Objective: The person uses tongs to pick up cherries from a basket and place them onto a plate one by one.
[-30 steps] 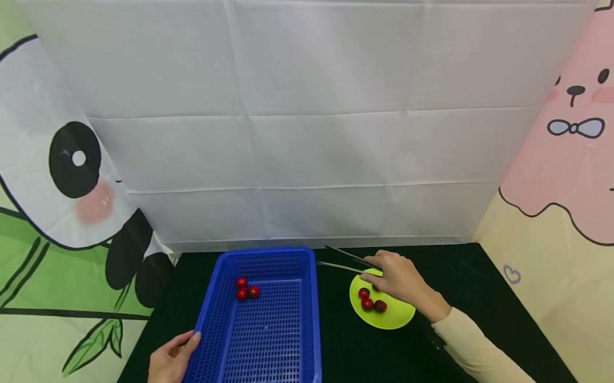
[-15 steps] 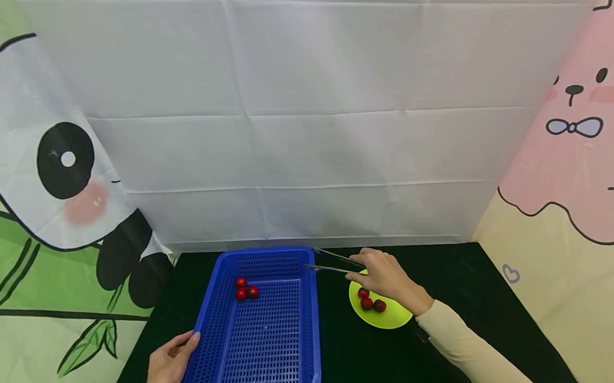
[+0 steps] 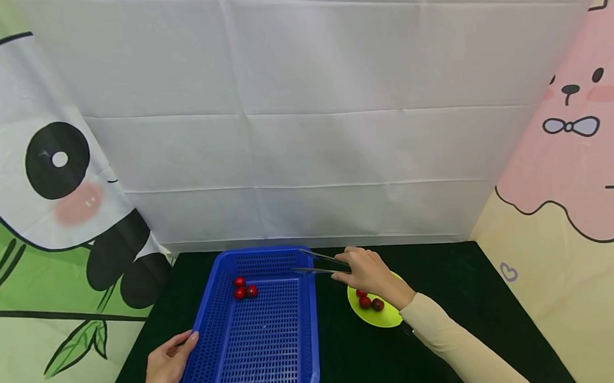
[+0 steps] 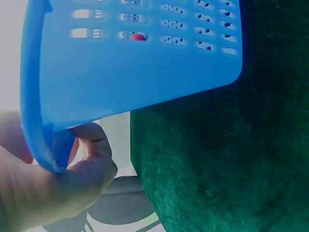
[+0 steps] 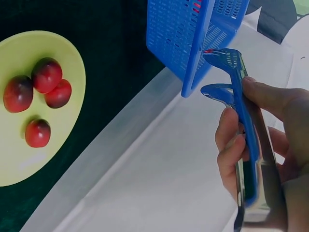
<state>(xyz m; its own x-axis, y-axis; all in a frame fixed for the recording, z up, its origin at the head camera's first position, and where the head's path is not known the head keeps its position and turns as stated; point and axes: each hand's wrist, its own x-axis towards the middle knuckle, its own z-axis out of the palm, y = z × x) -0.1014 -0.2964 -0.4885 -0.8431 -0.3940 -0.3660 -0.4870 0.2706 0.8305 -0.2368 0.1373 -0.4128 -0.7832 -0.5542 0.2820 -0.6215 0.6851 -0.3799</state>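
My left hand (image 3: 166, 364) grips the left rim of a blue plastic basket (image 3: 201, 310); in the left wrist view its thumb and fingers close round the rim. Inside the basket, near the far left, three small round red fruits (image 3: 240, 293) touch one another. My right hand (image 3: 364, 270) holds metal tongs (image 3: 324, 258), whose tips reach over the basket's right rim. The right wrist view shows the tong tips apart, with nothing between them. Several dark-red fruits (image 5: 47, 75) lie on a yellow-green plate (image 3: 392, 316), which my right hand and forearm partly cover in the head view.
Dark green cloth (image 3: 339, 350) covers the table under the basket and plate. Behind stands a white sheet (image 3: 309, 128) as a backdrop. Printed sheets with a panda (image 3: 74, 167) and a pink bear (image 3: 568, 157) hang on either side.
My right hand has moved left with the tongs, from over the plate until the tips pass the basket's right rim. The left hand has stayed on the rim.
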